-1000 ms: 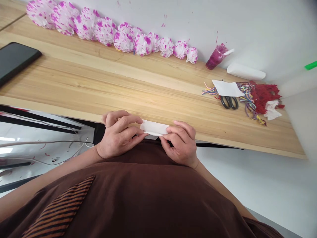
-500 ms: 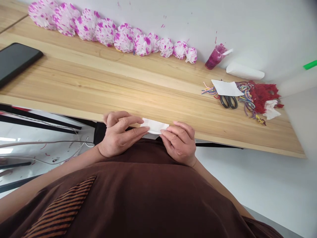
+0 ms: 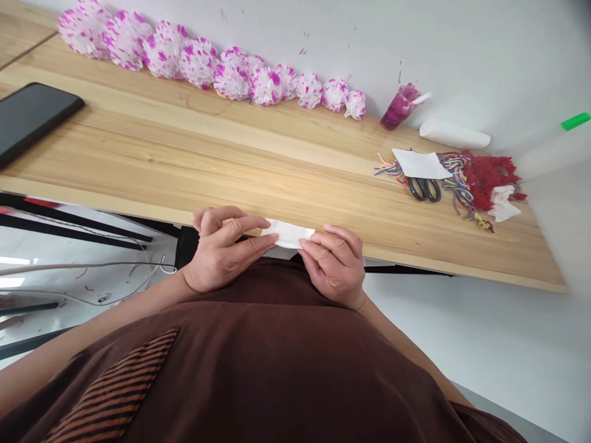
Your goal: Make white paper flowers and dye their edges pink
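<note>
A small piece of folded white tissue paper (image 3: 290, 235) is stretched between my two hands at the table's front edge. My left hand (image 3: 221, 249) pinches its left end between thumb and fingers, with the other fingers raised. At the right end, my right hand (image 3: 335, 264) grips the paper between thumb and fingertips, the remaining fingers curled. The lower part of the paper hangs just in front of my brown top and is partly hidden.
Several white-and-magenta paper pompoms (image 3: 198, 61) line the wall. A cup of magenta liquid (image 3: 398, 109) stands by a white roll (image 3: 455, 133). Scissors (image 3: 425, 189), a white sheet (image 3: 422, 164), coloured strings (image 3: 457, 169) and red paper scraps (image 3: 489, 175) lie right. A phone (image 3: 37, 120) rests left.
My hands and the folded paper are almost unchanged. The view has shifted very slightly, so the things on the table appear a little displaced.
</note>
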`<state>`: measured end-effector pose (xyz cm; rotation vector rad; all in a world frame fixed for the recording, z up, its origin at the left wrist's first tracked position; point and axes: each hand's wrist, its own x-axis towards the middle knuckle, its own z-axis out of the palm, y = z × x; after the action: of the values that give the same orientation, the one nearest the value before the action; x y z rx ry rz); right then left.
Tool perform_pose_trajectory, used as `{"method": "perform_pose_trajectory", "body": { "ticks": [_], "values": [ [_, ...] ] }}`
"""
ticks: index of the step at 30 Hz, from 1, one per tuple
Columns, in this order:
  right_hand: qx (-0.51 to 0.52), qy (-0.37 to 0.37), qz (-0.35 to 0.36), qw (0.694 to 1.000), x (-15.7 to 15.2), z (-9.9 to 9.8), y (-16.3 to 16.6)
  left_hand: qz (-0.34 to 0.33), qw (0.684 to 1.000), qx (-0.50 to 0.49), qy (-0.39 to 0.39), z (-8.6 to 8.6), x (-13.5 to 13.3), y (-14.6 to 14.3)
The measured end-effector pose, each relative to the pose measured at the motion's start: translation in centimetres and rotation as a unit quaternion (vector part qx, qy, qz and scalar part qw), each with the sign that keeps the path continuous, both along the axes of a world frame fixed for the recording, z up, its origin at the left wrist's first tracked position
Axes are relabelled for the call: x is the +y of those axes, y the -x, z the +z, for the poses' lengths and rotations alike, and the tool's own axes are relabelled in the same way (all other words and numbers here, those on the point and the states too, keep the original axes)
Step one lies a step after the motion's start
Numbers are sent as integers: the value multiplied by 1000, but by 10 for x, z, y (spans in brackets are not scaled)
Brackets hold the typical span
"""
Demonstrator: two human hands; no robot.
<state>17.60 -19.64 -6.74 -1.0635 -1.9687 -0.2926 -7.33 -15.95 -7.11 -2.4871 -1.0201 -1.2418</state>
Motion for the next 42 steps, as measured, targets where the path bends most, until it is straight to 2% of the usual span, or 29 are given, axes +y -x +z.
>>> {"method": "perform_pose_trajectory", "body": {
  "ticks": [4,11,15,22,32,37,42],
  "values": [
    [3,3,2,1000,0,-1,0,12,1000,26,-2,5,-2,0],
    [10,5,4,1000,-1,-1,2,-9,999,36,-36,11,-3,-1],
    [5,14,0,1000,-2,0,3,8,998,56,-21,9,-5,0],
    [16,23,-17,999,-2,4,5,18,999,41,32,6,-5,3],
    [43,43,-8,998,0,3,4,19,999,9,38,5,-3,0],
    [33,26,-2,999,0,1,1,7,1000,-16,3,3,-1,-1],
    [17,6,2,1000,1,0,0,0,1000,-5,1,4,-1,-2]
  ]
}}
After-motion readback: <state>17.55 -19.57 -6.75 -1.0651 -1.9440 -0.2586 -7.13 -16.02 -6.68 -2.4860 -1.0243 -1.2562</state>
